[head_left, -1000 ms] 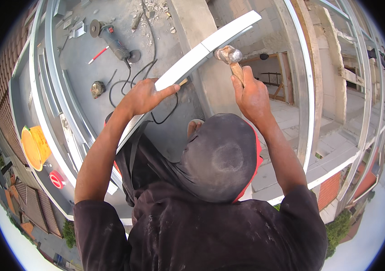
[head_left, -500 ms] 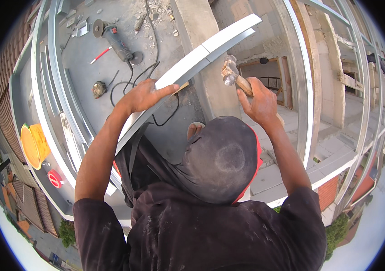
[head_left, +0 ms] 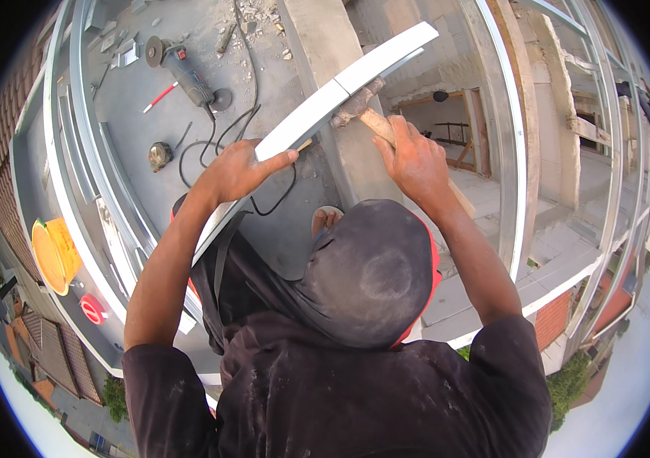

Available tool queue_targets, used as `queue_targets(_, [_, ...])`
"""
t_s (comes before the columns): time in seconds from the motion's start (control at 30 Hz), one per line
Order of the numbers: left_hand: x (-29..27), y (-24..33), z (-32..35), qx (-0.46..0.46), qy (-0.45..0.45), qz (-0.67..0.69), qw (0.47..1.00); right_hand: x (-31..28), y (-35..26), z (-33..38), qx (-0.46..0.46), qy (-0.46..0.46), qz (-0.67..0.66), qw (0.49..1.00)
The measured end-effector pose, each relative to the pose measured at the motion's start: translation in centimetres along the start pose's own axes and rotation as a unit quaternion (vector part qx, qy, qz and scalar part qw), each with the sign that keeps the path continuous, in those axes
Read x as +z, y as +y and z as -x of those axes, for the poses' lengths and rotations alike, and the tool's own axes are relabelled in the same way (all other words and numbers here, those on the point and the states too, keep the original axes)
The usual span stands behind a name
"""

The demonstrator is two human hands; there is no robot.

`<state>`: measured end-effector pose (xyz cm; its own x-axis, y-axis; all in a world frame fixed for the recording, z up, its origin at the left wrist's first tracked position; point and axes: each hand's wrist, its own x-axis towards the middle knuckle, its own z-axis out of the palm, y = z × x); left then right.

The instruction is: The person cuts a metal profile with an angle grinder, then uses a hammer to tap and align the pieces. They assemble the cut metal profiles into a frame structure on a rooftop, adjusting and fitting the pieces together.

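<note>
Down on the concrete slab [head_left: 287, 229], near its left edge, a round red sign [head_left: 93, 308] with a white bar lies flat, and just above it sits a yellow bucket [head_left: 53, 256]; what is inside I cannot tell. Towards the slab's far edge an angle grinder [head_left: 185, 72] rests with its black cable [head_left: 226, 141] looping back across the concrete, a red-handled tool [head_left: 159, 97] beside it.

The left hand [head_left: 237, 172] is wrapped round a long white metal profile [head_left: 317, 122], fingers curled under it and thumb stretched along its top face. The profile runs slantwise from the person's waist up past the concrete beam [head_left: 325, 69]. The right hand [head_left: 415, 156] is closed tight on the wooden handle of a hammer [head_left: 363, 111], whose steel head sits against the profile's underside.
</note>
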<state>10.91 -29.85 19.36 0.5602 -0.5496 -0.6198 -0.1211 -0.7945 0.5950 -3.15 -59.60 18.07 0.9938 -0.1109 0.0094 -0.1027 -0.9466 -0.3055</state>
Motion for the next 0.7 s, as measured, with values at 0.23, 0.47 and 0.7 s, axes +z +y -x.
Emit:
queue_targets(0.23, [1.1,1.0,-0.2,0.013,0.055,-0.056,0.997,1.3,-0.4,-0.9,0.024,-0.038,0.003,0.999])
queue_targets(0.47, [2.0,0.9,-0.4,0.045,0.056,-0.028,0.997,0.9,-1.8,1.0,0.045,0.014,-0.042,0.998])
queue_targets(0.7, [1.8,2.2,0.2,0.023,0.043,-0.048,0.998,1.4,-1.4,1.4,0.027,0.007,-0.028,0.999])
